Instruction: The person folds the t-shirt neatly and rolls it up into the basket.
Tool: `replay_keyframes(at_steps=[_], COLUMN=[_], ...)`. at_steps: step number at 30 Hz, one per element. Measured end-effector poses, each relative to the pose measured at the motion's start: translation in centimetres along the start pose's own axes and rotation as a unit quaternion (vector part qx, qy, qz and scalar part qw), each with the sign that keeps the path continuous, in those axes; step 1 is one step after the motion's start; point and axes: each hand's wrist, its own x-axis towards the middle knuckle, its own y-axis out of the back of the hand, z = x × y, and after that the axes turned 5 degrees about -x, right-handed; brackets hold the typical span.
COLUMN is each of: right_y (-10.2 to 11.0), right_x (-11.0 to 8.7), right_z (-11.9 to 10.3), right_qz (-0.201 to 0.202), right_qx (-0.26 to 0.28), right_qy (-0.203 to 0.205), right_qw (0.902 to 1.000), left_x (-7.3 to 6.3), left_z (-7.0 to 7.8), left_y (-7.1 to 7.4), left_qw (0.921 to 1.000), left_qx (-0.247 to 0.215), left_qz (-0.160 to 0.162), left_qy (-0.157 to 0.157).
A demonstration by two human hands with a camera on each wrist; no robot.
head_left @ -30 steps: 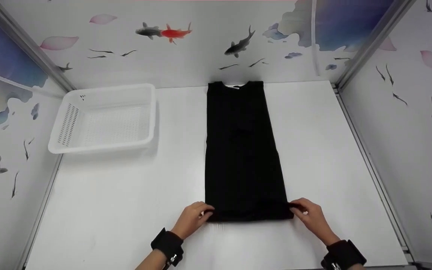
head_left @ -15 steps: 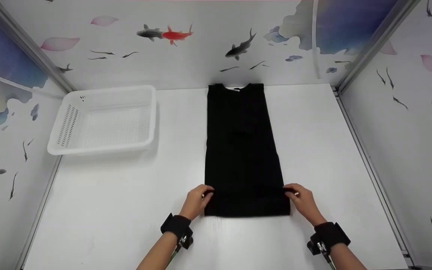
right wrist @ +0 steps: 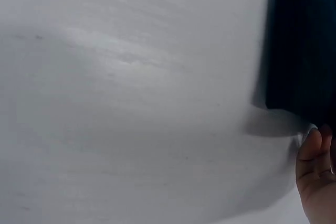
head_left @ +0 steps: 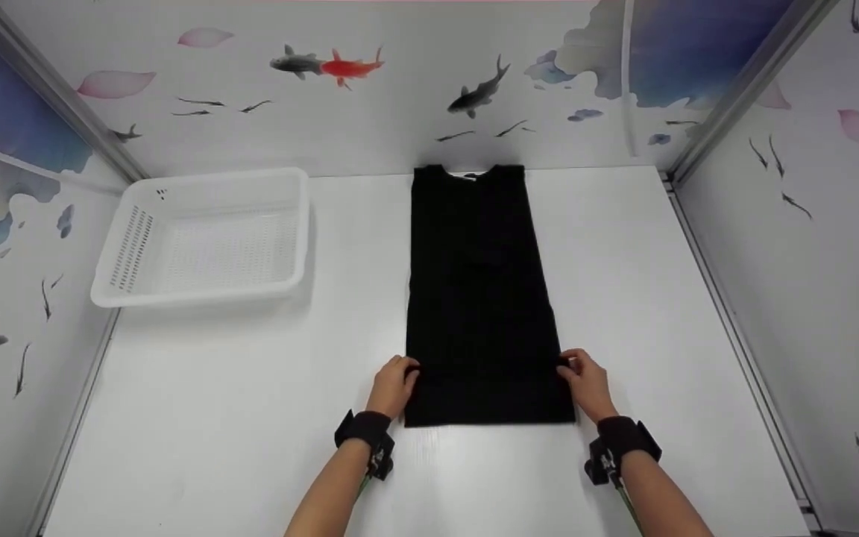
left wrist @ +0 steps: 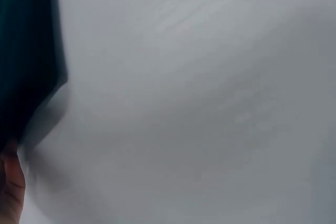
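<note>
A black garment [head_left: 483, 283] lies lengthwise on the white table, its sides straight and its neckline at the far end, where a small pale label shows. At its near left side my left hand [head_left: 392, 386] pinches the edge between thumb and fingers. Opposite, my right hand [head_left: 588, 384] pinches the right edge at about the same height. The left wrist view catches the left fingers [left wrist: 12, 182] at the cloth [left wrist: 29, 51], partly cut off by the frame. In the right wrist view, the right fingers [right wrist: 311, 153] meet the cloth [right wrist: 302, 45] near its corner.
A white plastic basket [head_left: 291, 287] with perforated sides stands at the back left of the white table [head_left: 265, 418]. Printed panels with fish enclose the table at the back [head_left: 370, 127] and both sides. Both wrists wear black straps with cables.
Both hands have moved away from me along the garment's side edges, from its near corners. The near edge now sits slightly farther forward and straighter. The basket has stayed put.
</note>
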Motion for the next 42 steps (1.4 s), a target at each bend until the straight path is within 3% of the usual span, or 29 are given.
replay_keyframes(at_steps=[4, 8, 13, 16, 20, 23, 26, 32, 37, 42], right_y=[-0.7, -1.2, -0.7, -0.2, -0.2, -0.5, -0.8, -1.2, -1.2, -0.9], right_x=[0.0, -0.2, -1.4, -2.9, -5.3, -6.8, -7.5, -7.1, -6.4, -6.5], right_z=[0.0, 0.3, 0.4, 0.5, 1.4, 2.2, 2.8, 3.6, 3.8, 3.5], right_qz=[0.034, 0.058, 0.064, 0.077, 0.111, 0.124, 0.121, 0.121, 0.129, 0.124], right_qx=[-0.037, -0.102, -0.112, -0.100, -0.094, -0.118, -0.148, -0.157, -0.144, -0.149], right_qy=[0.045, 0.116, 0.132, 0.135, 0.176, 0.234, 0.276, 0.308, 0.325, 0.314], right_qw=[0.9977, 0.9862, 0.9827, 0.9828, 0.9735, 0.9570, 0.9418, 0.9306, 0.9259, 0.9296], left_x=[0.0, -0.1, -0.9, -2.2, -4.4, -5.9, -6.8, -6.7, -6.0, -5.9], left_z=[-0.1, -0.3, 0.1, 0.4, 0.5, 0.3, -0.1, -0.7, -1.2, -0.9], left_y=[-0.8, -1.3, -1.0, -0.5, -0.2, -0.1, 0.0, 0.1, 0.2, 0.3], left_qw=[0.9973, 0.9887, 0.9854, 0.9867, 0.9816, 0.9734, 0.9702, 0.9718, 0.9660, 0.9632], left_qx=[0.045, 0.100, 0.112, 0.094, 0.084, 0.089, 0.092, 0.099, 0.106, 0.108], left_qz=[0.051, 0.097, 0.115, 0.111, 0.098, 0.076, 0.044, -0.001, -0.004, -0.005], left_qy=[-0.029, -0.054, -0.056, -0.073, -0.140, -0.197, -0.220, -0.214, -0.236, -0.246])
